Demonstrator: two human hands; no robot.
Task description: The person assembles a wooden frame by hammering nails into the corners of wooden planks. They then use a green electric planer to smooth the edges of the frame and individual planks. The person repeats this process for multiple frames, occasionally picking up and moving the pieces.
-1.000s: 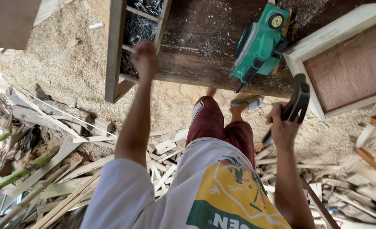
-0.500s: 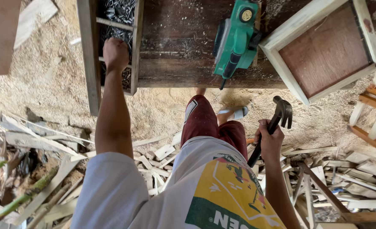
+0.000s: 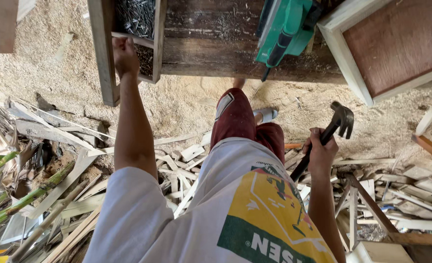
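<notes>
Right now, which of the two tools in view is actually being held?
The black claw hammer, gripped by its handle in the right hand. The green power planer sits untouched on the workbench.

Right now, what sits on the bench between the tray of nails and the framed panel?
In the head view, a green power planer lies on the dark workbench between the nail tray and framed panel.

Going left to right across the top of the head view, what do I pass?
Left hand at the wooden nail tray → green electric planer → white-framed brown panel; lower down, right hand holding the claw hammer.
</notes>
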